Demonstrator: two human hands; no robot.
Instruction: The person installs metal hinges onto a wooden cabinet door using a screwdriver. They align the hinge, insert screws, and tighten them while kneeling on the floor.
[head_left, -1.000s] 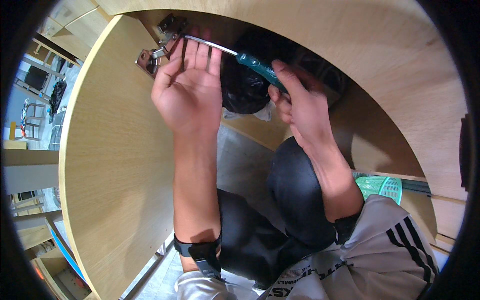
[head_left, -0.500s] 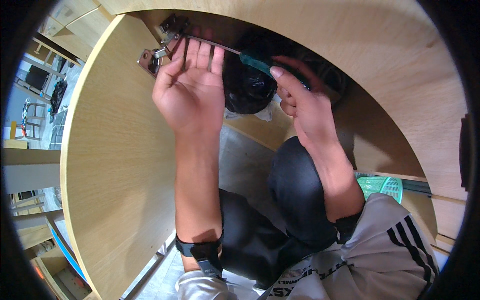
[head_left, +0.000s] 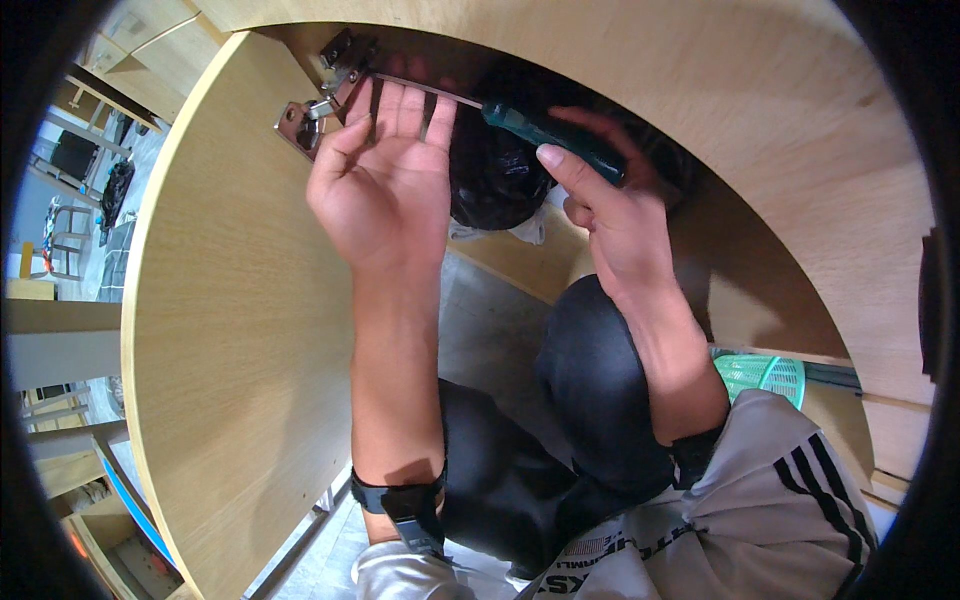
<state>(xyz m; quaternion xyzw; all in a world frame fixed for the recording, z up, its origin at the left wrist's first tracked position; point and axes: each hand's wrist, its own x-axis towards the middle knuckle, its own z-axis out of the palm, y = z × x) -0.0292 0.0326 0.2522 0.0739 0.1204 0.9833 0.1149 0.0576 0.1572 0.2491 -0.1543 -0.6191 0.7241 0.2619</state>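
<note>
A metal hinge [head_left: 308, 118] joins the wooden cabinet door [head_left: 240, 300] to the cabinet at the upper left. The screwdriver [head_left: 540, 130] has a dark green handle, and its thin shaft runs left to the hinge, where the tip meets a part I cannot make out. My right hand [head_left: 625, 225] is round the handle, thumb on the near side and fingers partly hidden behind. Palm up beside the hinge, my left hand [head_left: 385, 195] has its fingers stretched out beneath the shaft. Its fingertips reach into shadow; whether they touch the shaft I cannot tell.
Inside the dark cabinet a black plastic bag [head_left: 500, 185] hangs or lies behind my hands. A curved wooden edge [head_left: 760, 120] arches overhead and to the right. At the lower right stands a green basket [head_left: 765, 375]. My knees are below, close to the door.
The fingers and thumb of my right hand have shifted on the handle, baring more of it. The screwdriver's tip stays at the hinge, and my left hand has barely moved.
</note>
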